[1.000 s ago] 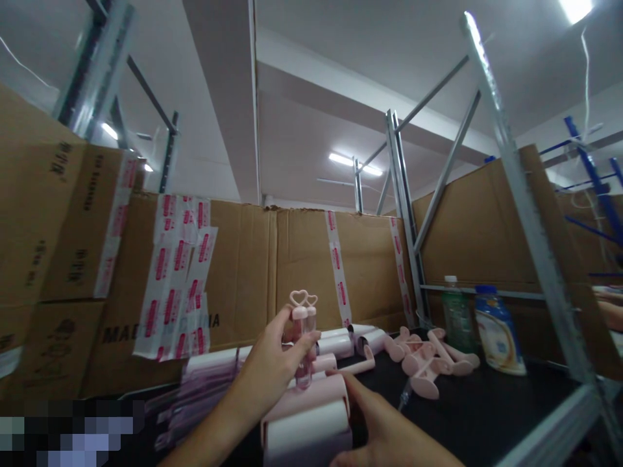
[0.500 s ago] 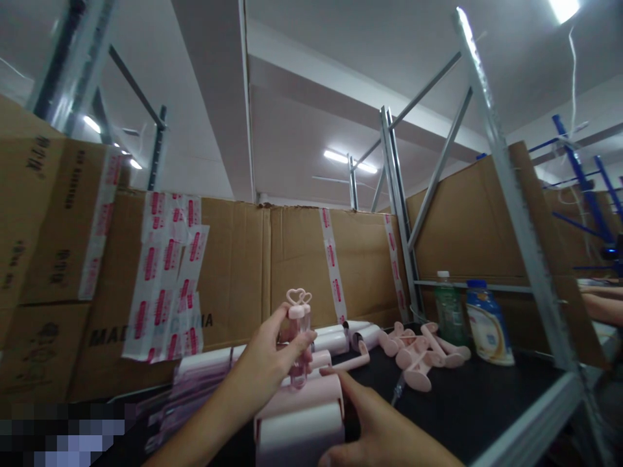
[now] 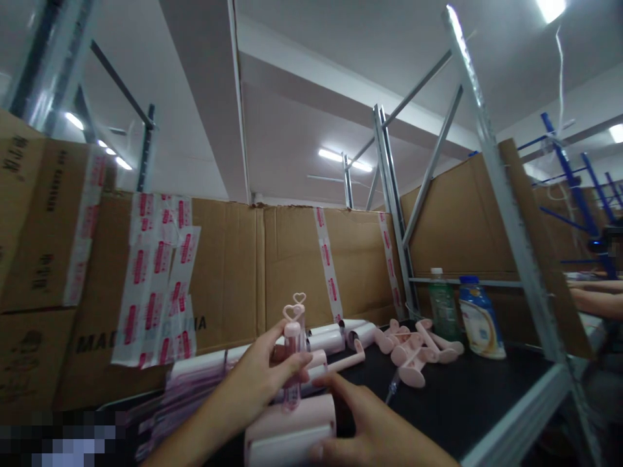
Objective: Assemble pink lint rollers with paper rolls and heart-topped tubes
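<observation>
My left hand (image 3: 272,370) is closed around two slim clear tubes (image 3: 292,379) with pale pink, heart-topped caps. They stand nearly upright, one in front of the other, above a pink cylinder (image 3: 292,415). In front of that cylinder lies a white cylindrical piece (image 3: 292,447). My right hand (image 3: 363,415) is at the right end of these pieces, thumb and index finger spread apart. Its thumb rests by the white piece, and the index finger reaches past the pink cylinder's upper edge. The other right-hand fingers are hidden.
Several pink spool-like parts (image 3: 413,353) lie on the black surface (image 3: 452,395). Behind are white cylinders (image 3: 326,340), a green bottle (image 3: 442,311) and a blue-and-white bottle (image 3: 479,321). Purple-tinted clear packaging (image 3: 185,405) sits left. Cardboard walls (image 3: 292,259) and a metal post (image 3: 511,207) enclose the area.
The two tubes have spread slightly apart in my left hand, and the front one sits lower. My right hand remains by the cylinders, index finger slightly shifted. The view has shifted a little.
</observation>
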Tool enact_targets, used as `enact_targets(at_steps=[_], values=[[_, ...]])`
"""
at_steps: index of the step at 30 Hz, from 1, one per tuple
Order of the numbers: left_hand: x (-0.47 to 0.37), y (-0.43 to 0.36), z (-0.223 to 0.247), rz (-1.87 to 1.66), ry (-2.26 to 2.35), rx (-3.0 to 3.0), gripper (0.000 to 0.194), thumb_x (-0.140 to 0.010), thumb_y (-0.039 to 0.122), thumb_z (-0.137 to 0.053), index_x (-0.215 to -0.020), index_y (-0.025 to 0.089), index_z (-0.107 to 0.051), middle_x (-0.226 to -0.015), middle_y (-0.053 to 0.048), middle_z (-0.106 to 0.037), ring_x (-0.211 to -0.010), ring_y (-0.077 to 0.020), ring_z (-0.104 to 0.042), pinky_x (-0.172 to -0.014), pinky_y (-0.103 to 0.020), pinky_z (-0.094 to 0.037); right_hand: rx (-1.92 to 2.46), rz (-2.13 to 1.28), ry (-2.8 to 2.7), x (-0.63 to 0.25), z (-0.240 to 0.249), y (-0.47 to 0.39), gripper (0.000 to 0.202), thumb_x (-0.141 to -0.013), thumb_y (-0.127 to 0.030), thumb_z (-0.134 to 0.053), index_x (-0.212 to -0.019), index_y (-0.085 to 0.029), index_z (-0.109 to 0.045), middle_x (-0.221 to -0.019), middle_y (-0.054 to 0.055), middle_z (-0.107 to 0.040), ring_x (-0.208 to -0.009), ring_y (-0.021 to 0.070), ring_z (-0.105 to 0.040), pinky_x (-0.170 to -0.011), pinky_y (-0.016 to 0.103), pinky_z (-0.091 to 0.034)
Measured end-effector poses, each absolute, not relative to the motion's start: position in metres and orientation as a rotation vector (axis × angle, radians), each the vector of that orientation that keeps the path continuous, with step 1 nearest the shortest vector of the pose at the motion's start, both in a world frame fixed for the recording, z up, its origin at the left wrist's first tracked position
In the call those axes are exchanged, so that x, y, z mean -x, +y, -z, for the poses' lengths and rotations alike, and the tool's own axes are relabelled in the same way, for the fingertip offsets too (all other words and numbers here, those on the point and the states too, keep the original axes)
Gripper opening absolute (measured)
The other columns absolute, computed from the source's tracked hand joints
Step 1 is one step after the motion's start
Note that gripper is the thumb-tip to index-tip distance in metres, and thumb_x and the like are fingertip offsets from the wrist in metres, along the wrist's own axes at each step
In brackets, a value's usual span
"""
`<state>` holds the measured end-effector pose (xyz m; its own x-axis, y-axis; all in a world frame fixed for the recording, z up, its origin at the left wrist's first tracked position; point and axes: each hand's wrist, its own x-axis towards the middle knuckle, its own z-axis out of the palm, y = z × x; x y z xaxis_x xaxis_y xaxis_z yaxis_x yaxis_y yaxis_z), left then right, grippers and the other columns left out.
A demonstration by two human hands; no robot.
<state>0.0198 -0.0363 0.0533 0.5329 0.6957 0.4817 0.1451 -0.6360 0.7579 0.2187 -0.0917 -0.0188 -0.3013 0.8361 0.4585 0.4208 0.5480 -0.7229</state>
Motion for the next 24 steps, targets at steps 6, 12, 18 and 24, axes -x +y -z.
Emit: enact_targets(at_steps=[6, 12, 18, 24], values=[[-0.016, -0.039, -0.058, -1.012, 0.682, -2.128, 0.044, -0.082, 0.044, -0.068, -0.112, 0.017, -0.051, -0.086, -0.005, -0.071, -0.082, -0.0236, -0.070, -0.071, -0.033, -0.055, 0.847, -0.417, -1.988, -0.215, 0.020, -0.086, 0.060, -0.073, -0.022, -0.083, -0.130, -0.020, -0.063, -0.136, 0.008, -0.063, -0.128, 0.0282, -0.054, -0.109, 0.035, -0.038], [-0.004, -0.023, -0.057, -1.217, 0.927, -2.369, 0.030, -0.082, 0.047, -0.062, -0.096, 0.021, -0.054, -0.085, -0.002, -0.067, -0.084, -0.0216, -0.067, -0.072, -0.030, -0.051, 0.975, -0.313, -2.023, -0.215, 0.020, -0.067, 0.051, -0.076, -0.020, -0.077, -0.125, -0.015, -0.064, -0.128, 0.013, -0.062, -0.121, 0.0290, -0.056, -0.106, 0.037, -0.040], [0.021, -0.011, -0.063, -1.297, 1.193, -2.377, 0.030, -0.094, 0.052, -0.041, -0.090, 0.023, -0.046, -0.071, 0.002, -0.060, -0.051, -0.0166, -0.060, -0.044, -0.025, -0.040, 1.101, -0.285, -2.064, -0.224, 0.010, -0.055, 0.053, -0.077, -0.018, -0.074, -0.128, -0.014, -0.061, -0.130, 0.014, -0.056, -0.125, 0.0286, -0.051, -0.111, 0.038, -0.036], [0.037, 0.002, -0.059, -1.178, 1.442, -2.554, 0.016, -0.092, 0.028, -0.041, -0.088, 0.019, -0.054, -0.082, -0.006, -0.068, -0.079, -0.0221, -0.071, -0.069, -0.031, -0.049, 1.143, -0.256, -2.117, -0.230, 0.002, -0.055, 0.044, -0.080, -0.022, -0.075, -0.122, -0.017, -0.063, -0.127, 0.012, -0.059, -0.121, 0.0292, -0.055, -0.108, 0.040, -0.039]])
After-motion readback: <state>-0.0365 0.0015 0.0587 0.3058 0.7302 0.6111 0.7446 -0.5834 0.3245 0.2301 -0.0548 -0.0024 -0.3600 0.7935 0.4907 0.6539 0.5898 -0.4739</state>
